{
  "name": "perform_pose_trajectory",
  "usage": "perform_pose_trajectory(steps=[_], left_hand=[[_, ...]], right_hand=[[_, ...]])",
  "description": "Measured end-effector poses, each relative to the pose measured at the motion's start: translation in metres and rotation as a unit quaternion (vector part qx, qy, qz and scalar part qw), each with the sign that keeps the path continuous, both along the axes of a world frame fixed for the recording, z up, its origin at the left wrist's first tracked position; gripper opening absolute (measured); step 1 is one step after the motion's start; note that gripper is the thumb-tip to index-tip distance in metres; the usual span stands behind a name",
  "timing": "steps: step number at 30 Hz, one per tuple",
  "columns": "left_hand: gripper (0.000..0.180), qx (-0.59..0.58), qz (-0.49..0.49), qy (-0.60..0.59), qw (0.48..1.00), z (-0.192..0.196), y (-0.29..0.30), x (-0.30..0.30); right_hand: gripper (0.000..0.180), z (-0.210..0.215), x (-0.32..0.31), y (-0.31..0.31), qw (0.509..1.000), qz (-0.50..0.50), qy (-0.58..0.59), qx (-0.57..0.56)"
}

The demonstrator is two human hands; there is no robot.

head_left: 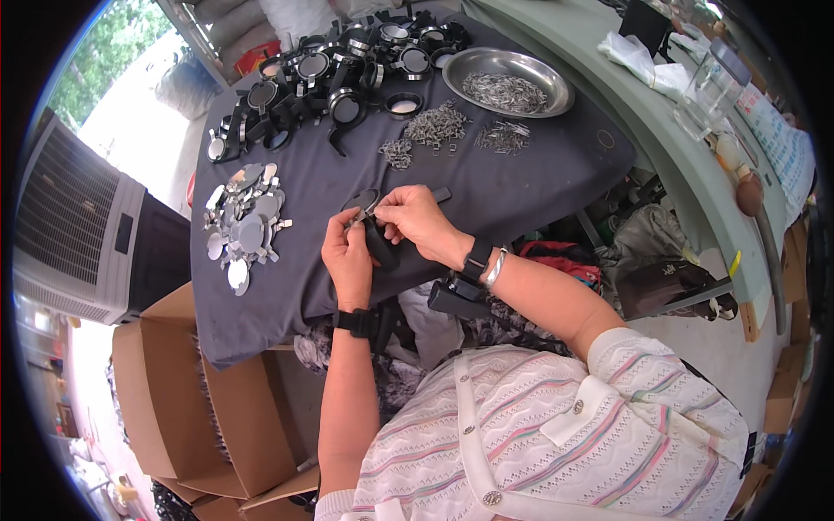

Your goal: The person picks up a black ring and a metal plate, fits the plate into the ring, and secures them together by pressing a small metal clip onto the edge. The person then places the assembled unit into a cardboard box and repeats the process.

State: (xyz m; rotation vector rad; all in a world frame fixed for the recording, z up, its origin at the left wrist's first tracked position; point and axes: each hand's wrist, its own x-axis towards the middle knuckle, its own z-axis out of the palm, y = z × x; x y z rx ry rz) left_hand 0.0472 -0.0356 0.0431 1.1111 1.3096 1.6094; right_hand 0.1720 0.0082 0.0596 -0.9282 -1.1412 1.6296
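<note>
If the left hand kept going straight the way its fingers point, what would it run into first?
The left hand points up the cloth toward the far end. Past the black part it holds with the right hand, the first thing looks like the small metal clip pile, then the black lens frames. Depth is uncertain.

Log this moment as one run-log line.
left hand: holds black strap piece | right hand: pinches round grey metal disc onto it | beneath: dark grey cloth-covered table
</note>
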Motion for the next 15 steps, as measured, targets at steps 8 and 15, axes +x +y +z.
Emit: perform_pose_trajectory(steps=[8,15], left_hand=[[0.016,-0.005,0.006,-0.003,1.0,0.0011,0.0007,0.0009],[0.015,0.001,0.002,-0.019,1.0,-0.0013,0.0011,0.0002]], right_hand=[[0.011,0.0045,-0.0055,0.0031,0.999,-0.003,-0.034,0.004],[0.013,0.0006,-0.0101,0.0042,0.989,-0.018,-0.108,0.097]])
